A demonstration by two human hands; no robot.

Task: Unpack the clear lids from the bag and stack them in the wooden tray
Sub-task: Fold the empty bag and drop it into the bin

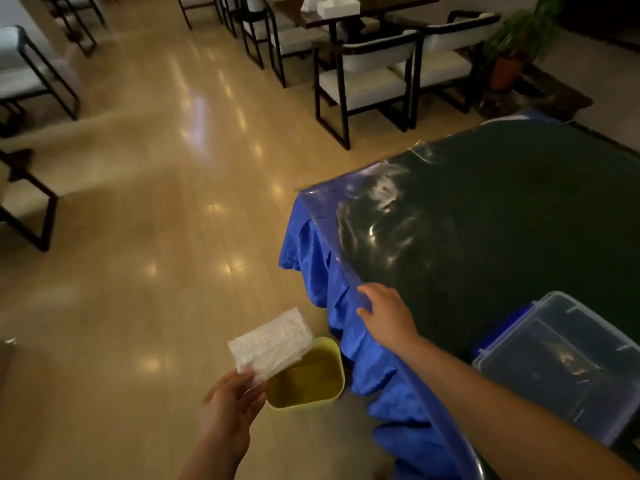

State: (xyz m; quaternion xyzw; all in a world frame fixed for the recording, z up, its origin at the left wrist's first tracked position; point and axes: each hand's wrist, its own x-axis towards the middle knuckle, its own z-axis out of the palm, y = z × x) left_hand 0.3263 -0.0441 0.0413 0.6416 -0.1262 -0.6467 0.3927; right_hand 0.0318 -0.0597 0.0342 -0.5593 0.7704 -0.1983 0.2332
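My left hand [231, 403] grips a crumpled clear plastic bag [272, 344] by its near corner and holds it over the rim of a small yellow bin [337, 386] on the floor. The bag looks flat; I cannot tell if anything is in it. My right hand [386, 311] rests flat with fingers spread on the near left edge of the dark table [502, 209]. No wooden tray or loose clear lids show in this view.
The table has a blue skirt [322, 271] under a clear plastic sheet. A clear plastic container with a lid [568, 362] sits at the table's right edge. Dark-framed chairs [363, 81], another table and a potted plant [512, 46] stand beyond on the glossy floor.
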